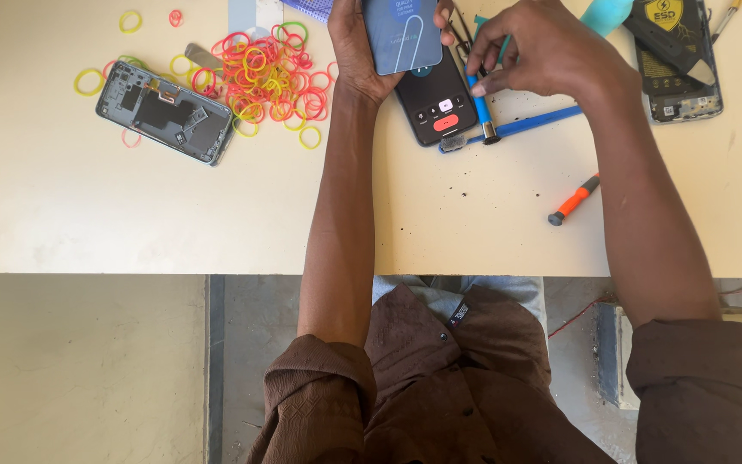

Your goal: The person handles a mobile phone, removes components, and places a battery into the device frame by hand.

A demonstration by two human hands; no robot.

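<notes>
The left hand (362,51) grips a dark phone (401,34) tight. The right hand (534,51) maybe pinches its edge; go slow.

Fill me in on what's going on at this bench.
A person sits at a cream table. The left hand holds up a grey-blue phone panel, and the right hand pinches a blue tool beside a black phone with its screen lit. An opened phone body lies to the left by a pile of coloured rubber bands. An orange-handled screwdriver lies apart.
</notes>
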